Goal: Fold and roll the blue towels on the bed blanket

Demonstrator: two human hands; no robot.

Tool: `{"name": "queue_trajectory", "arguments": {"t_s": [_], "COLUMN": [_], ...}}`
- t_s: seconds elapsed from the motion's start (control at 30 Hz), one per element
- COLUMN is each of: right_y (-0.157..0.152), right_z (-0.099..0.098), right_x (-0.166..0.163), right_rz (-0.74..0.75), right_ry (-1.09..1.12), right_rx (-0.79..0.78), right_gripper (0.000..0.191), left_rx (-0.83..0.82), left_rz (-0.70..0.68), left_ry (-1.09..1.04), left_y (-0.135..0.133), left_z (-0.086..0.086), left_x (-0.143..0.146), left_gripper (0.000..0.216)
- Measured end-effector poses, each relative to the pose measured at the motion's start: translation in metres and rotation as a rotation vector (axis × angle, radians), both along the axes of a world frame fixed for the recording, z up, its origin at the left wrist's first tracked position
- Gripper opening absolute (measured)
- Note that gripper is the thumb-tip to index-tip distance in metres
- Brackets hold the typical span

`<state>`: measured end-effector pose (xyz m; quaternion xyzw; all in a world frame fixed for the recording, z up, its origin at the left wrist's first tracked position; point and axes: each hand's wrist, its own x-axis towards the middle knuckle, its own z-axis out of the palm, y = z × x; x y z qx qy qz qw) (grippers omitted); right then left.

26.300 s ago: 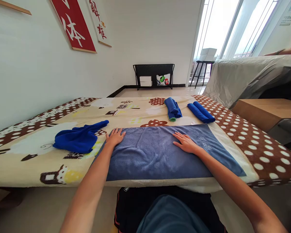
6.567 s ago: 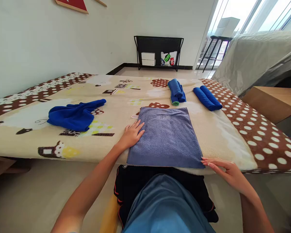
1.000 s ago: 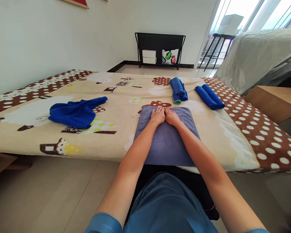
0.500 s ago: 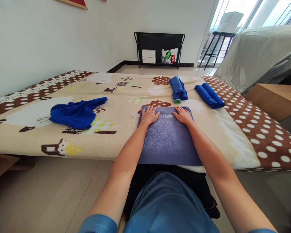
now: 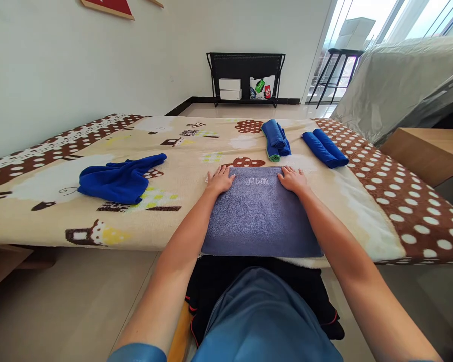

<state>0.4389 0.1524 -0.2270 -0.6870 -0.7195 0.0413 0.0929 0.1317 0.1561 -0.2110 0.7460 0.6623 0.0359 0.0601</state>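
Observation:
A grey-purple towel (image 5: 258, 216) lies flat in front of me, its near end at the front edge of the blanket-covered surface. White lettering runs near its far edge. My left hand (image 5: 220, 181) rests on the towel's far left corner, fingers spread. At the far right corner, my right hand (image 5: 293, 180) lies with its fingers apart on the towel. Neither hand grips anything. Beyond the right hand are rolled blue towels with green edging (image 5: 275, 141) and two dark blue rolls (image 5: 324, 148) side by side.
A crumpled blue cloth (image 5: 121, 178) lies to the left on the patterned blanket (image 5: 173, 191). A black rack (image 5: 246, 75) with white boxes stands by the far wall. At the right are a wooden cabinet (image 5: 423, 156), a plastic-covered bulk (image 5: 396, 85) and a black stool (image 5: 337, 70).
Both hands have moved apart, outward to the towel's far corners. The lettering between them shows more fully, and the towel looks spread wider near its front edge.

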Motion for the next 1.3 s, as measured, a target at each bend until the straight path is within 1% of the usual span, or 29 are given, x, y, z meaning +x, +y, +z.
{"name": "queue_trajectory", "arguments": {"t_s": [0.1, 0.17, 0.27, 0.37, 0.43, 0.5, 0.6, 0.7, 0.73, 0.8, 0.9, 1.0, 1.07, 1.2, 1.3], "right_y": [-0.004, -0.014, -0.034, -0.055, -0.069, -0.086, -0.122, -0.167, -0.18, -0.204, -0.226, -0.236, -0.24, -0.249, -0.258], "right_z": [0.008, 0.008, 0.003, -0.002, -0.002, -0.002, -0.001, -0.003, -0.004, -0.007, -0.015, -0.027, -0.034, -0.044, -0.049], "right_x": [-0.029, -0.055, -0.084, -0.093, -0.092, -0.088, -0.081, -0.068, -0.063, -0.051, -0.035, -0.019, -0.008, 0.021, 0.044], "right_rz": [0.031, 0.112, 0.215, 0.235, 0.254, 0.294, 0.364, 0.453, 0.48, 0.498, 0.436, 0.336, 0.301, 0.349, 0.39], "right_ry": [-0.025, -0.03, -0.033, -0.033, -0.03, -0.028, -0.02, 0.015, 0.031, 0.062, 0.091, 0.103, 0.117, 0.131, 0.108], "right_rx": [0.04, 0.063, 0.085, 0.11, 0.116, 0.112, 0.118, 0.151, 0.158, 0.167, 0.188, 0.208, 0.22, 0.225, 0.248], "right_gripper": [0.057, 0.055, 0.052, 0.053, 0.053, 0.054, 0.055, 0.056, 0.056, 0.055, 0.055, 0.054, 0.053, 0.051, 0.049], "left_rx": [0.013, 0.019, 0.026, 0.058, 0.074, 0.079, 0.103, 0.175, 0.196, 0.228, 0.266, 0.305, 0.338, 0.412, 0.521], "left_rz": [-0.048, -0.15, -0.294, -0.334, -0.342, -0.348, -0.4, -0.529, -0.562, -0.586, -0.558, -0.503, -0.47, -0.474, -0.518], "left_ry": [0.032, 0.032, 0.021, 0.008, 0.0, -0.005, -0.009, -0.023, -0.025, -0.021, -0.001, 0.008, 0.008, 0.0, -0.039], "left_y": [-0.005, -0.015, -0.035, -0.052, -0.065, -0.083, -0.125, -0.172, -0.185, -0.204, -0.218, -0.225, -0.227, -0.233, -0.241], "left_z": [0.01, 0.011, 0.005, -0.003, -0.004, -0.004, -0.004, -0.006, -0.007, -0.009, -0.015, -0.026, -0.035, -0.056, -0.067], "left_x": [0.027, 0.052, 0.081, 0.087, 0.082, 0.075, 0.064, 0.052, 0.047, 0.036, 0.02, 0.002, -0.012, -0.045, -0.067], "left_gripper": [0.061, 0.06, 0.06, 0.059, 0.058, 0.058, 0.057, 0.058, 0.058, 0.057, 0.058, 0.062, 0.064, 0.063, 0.068]}}
